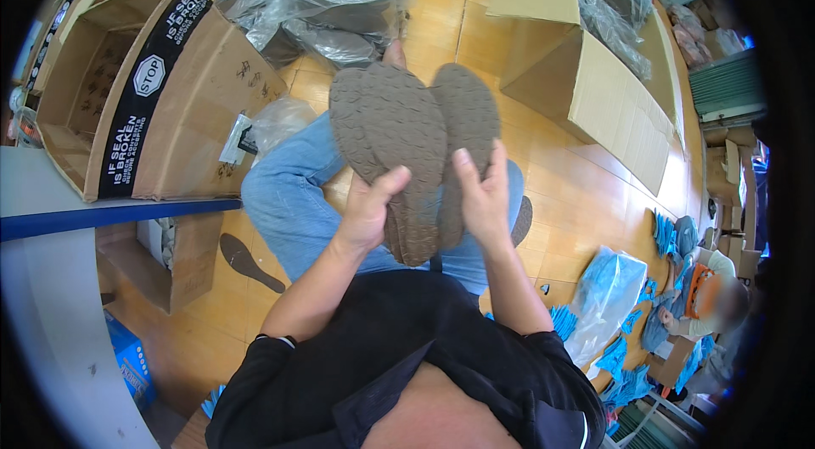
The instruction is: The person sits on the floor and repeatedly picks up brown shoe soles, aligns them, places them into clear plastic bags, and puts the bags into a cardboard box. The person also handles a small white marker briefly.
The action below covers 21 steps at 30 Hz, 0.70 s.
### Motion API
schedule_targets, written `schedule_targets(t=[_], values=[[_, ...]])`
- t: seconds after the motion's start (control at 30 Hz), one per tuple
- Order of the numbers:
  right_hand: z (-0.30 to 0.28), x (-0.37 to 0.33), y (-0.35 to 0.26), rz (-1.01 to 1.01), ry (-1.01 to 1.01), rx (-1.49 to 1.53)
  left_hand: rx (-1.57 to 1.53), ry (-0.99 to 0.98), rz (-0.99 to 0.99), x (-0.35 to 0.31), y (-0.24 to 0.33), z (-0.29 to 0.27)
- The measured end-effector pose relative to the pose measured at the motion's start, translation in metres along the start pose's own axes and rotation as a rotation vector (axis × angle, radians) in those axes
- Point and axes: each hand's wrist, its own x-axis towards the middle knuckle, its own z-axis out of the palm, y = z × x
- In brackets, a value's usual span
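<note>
Brown-grey shoe soles with a wavy, ridged surface are held up above my lap. My left hand (365, 210) is closed around the edge of the left soles (386, 122), thumb on top; at least two seem to overlap there. My right hand (482, 199) grips the right sole (469, 109) by its side, thumb on its face and fingers at the outer edge. The two groups touch and partly overlap in the middle. How many lie underneath is hidden.
Clear bags of soles (327, 3) lie on the floor ahead. An open carton (586, 84) with bagged goods stands ahead right, a taped carton (182, 109) at left. One loose sole (248, 262) lies left. Blue pieces (628, 385) and another person (696, 305) are at right.
</note>
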Motion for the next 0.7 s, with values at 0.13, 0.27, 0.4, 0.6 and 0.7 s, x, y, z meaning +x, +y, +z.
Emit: schedule_targets(t=[0.13,0.27,0.4,0.6,0.7], values=[[0.004,0.000,0.001,0.027,-0.004,-0.006,-0.078,-0.046,0.040,0.001,-0.001,0.002],[-0.007,0.010,-0.005,0.030,0.129,0.120,-0.542,-0.090,-0.069,0.001,0.004,0.003],[-0.004,0.000,-0.003,0.097,0.007,-0.119,0.052,0.025,0.078,0.004,0.000,0.008],[-0.010,0.008,-0.005,0.067,0.163,0.122,-0.553,-0.167,0.032,0.003,0.001,0.008],[-0.010,0.007,-0.006,0.039,0.133,0.060,-0.202,0.065,-0.025,0.004,0.000,0.009]])
